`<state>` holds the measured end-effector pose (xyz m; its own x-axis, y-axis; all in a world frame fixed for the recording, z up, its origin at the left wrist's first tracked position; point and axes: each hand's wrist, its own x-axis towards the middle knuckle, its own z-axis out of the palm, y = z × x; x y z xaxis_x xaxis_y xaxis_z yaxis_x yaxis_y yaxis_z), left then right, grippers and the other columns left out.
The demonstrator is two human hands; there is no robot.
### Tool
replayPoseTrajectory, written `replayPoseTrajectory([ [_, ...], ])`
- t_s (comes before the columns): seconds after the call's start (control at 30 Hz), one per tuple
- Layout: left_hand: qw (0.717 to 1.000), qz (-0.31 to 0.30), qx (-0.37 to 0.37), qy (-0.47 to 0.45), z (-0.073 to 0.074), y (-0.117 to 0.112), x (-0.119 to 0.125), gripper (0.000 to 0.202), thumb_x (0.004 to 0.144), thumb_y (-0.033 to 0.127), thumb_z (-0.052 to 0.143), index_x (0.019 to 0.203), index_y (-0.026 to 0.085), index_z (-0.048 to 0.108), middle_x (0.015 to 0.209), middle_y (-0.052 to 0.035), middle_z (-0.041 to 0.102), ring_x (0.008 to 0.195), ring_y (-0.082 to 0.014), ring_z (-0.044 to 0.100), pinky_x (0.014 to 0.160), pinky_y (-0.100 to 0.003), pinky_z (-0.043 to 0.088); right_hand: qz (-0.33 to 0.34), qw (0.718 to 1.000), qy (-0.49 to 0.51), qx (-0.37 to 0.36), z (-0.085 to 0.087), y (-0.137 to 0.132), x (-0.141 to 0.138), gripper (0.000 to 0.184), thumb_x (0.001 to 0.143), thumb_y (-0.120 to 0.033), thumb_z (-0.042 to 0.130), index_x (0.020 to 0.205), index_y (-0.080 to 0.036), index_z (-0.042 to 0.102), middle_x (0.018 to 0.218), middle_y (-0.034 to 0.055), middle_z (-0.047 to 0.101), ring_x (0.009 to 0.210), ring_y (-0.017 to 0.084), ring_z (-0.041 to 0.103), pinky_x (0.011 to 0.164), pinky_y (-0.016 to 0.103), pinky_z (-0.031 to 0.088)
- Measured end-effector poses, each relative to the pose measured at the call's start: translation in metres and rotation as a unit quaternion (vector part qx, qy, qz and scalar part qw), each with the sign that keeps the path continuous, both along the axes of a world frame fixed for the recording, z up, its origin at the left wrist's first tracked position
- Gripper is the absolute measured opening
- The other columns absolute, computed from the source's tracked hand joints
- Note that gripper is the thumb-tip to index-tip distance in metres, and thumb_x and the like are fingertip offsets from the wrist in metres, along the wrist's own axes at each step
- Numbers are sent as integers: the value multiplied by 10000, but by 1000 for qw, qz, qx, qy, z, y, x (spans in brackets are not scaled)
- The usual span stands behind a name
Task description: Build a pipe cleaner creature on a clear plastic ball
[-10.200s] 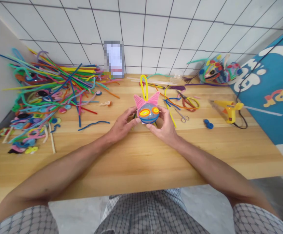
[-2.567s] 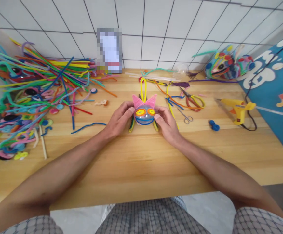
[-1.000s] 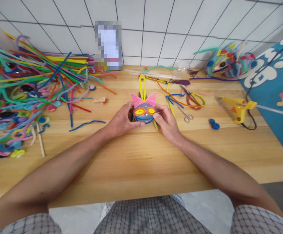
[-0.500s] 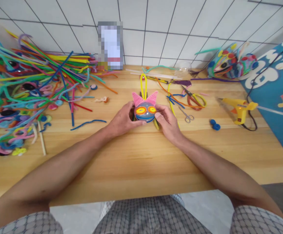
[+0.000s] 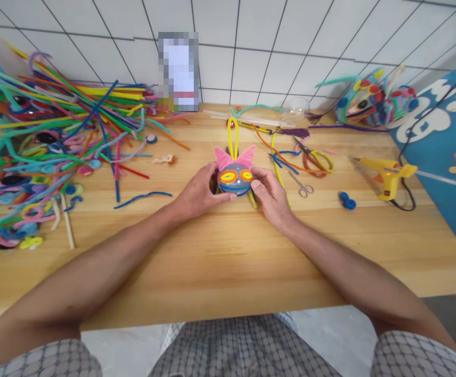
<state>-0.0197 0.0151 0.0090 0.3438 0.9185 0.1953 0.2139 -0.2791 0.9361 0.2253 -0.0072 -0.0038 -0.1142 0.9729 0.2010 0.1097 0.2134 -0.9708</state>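
Between my hands is a clear ball ornament [image 5: 235, 184] with a cat-like face, decorated with pipe cleaners. It has pink pointed ears [image 5: 247, 157], orange and yellow ring eyes, blue strips below them and a tall yellow loop [image 5: 232, 137] on top. My left hand [image 5: 202, 189] grips its left side, the thumb along the lower front. On the right side my right hand [image 5: 269, 193] holds it with thumb and fingertips. Part of a dark yellow strip [image 5: 253, 200] shows under the ball near my right hand. The ball's back is hidden.
A big heap of pipe cleaners [image 5: 94, 104] covers the left. Scissors [image 5: 314, 159], small metal scissors [image 5: 304, 188], blue pompom-like pieces [image 5: 347, 201] and a yellow glue gun [image 5: 389, 175] with its cord lie right. A blurred phone-like screen [image 5: 180, 70] leans on the tiled wall.
Almost nothing differs. Both hands keep their hold on the ornament, and the whole view has shifted very slightly.
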Motion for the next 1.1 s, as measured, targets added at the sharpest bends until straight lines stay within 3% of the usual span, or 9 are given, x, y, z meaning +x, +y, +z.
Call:
replayPoseTrajectory([
  [0.2,996,-36,-51,-64,7,-3,4,782,795,574,1026,1367,217,631,1351,-122,784,1252,-344,769,1115,-503,635,-4,1000,-4,-1,0,-1,1,585,1016,-834,740,1355,-358,737,1345,43,851,1220,263,816,1099,462,672],
  [0.5,996,-46,-51,-54,15,-6,3,693,868,553,969,1362,220,614,1364,-123,780,1252,-333,776,1111,-503,650,-3,1000,-2,0,-1,0,0,615,1001,-843,750,1365,-349,713,1360,54,835,1227,267,810,1119,482,673],
  [0.9,998,-32,-41,-28,12,-5,0,748,830,615,979,1355,204,640,1415,-158,757,1331,-393,742,1170,-575,625,5,999,-31,7,0,-1,-1,600,978,-682,840,1431,-326,670,1442,87,798,1285,292,780,1179,552,629],
  [1.03,997,-48,-35,-54,15,-2,-9,585,1017,626,758,1428,219,673,1460,-137,758,1408,-379,707,1248,-576,574,5,1000,-30,6,-2,0,0,595,985,-695,834,1427,-329,675,1439,78,803,1279,280,780,1168,529,632],
  [1.1,994,-63,-41,-85,14,1,-13,525,1045,571,701,1444,230,685,1477,-122,758,1422,-367,703,1266,-568,565,5,1000,-26,4,-3,0,0,600,981,-712,838,1419,-333,682,1425,74,809,1272,276,781,1159,520,638],
])
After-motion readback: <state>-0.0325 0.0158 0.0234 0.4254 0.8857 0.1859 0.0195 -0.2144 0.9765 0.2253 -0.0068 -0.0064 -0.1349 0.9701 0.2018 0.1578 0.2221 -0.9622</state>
